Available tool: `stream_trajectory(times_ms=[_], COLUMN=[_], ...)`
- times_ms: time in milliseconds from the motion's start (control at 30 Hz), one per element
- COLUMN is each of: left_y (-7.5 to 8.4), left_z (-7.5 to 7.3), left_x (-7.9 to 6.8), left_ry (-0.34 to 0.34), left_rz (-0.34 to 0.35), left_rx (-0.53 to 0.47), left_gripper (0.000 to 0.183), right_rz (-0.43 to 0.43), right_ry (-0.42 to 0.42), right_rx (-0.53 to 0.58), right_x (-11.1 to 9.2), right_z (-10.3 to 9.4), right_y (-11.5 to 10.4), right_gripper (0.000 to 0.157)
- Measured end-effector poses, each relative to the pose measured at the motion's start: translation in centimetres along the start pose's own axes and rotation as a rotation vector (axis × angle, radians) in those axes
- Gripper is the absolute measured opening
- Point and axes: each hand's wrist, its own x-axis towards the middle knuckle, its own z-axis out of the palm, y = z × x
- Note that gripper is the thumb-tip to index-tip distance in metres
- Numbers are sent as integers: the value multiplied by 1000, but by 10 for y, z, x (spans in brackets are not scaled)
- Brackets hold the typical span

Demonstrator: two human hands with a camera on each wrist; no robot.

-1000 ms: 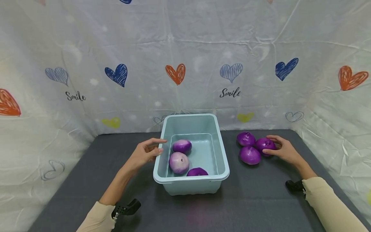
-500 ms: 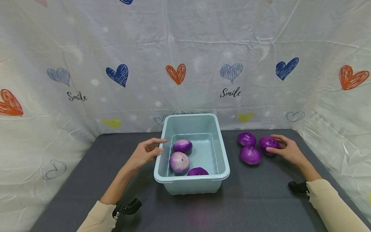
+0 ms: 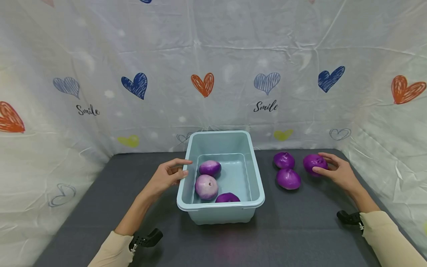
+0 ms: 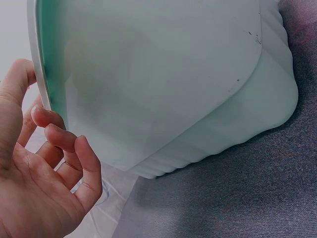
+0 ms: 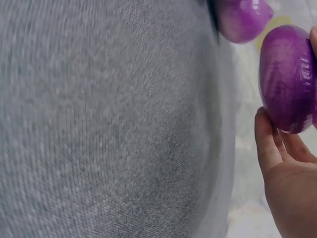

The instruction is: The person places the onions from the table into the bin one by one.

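Note:
A light blue plastic bin [image 3: 220,214] stands mid-table, with three red onions inside; one is a paler, whitish-purple onion [image 3: 206,187]. At its left rim my left hand [image 3: 168,176] holds on, index finger and thumb at the edge; the left wrist view has this hand [image 4: 49,173] with fingers curled beneath the rim. To the right, my right hand [image 3: 338,172] grips a shiny purple red onion [image 3: 313,164] between thumb and fingers. In the right wrist view, that onion [image 5: 287,79] appears raised off the table.
Two more red onions, a rear one [image 3: 284,160] and a front one [image 3: 288,178], sit close together between the bin and my right hand. Dark grey cloth covers the table [image 3: 283,230]. A white curtain [image 3: 230,55] with printed hearts hangs behind.
My right hand has drawn its onion rightward and slightly back, away from the other two, leaving a gap. The left hand and the bin have stayed put.

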Motion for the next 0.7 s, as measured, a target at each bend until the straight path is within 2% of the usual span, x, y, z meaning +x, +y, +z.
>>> stream_trajectory(times_ms=[267, 700], left_y=[-1, -2], left_z=[-1, 1], left_x=[0, 0], left_ry=[1, 1], left_rz=[10, 11], left_rx=[-1, 5], left_gripper=[40, 39], right_rz=[-13, -74], right_ry=[43, 17], right_rx=[62, 160], right_x=[-2, -1], right_z=[1, 8], right_y=[-7, -28], right_gripper=[61, 56])
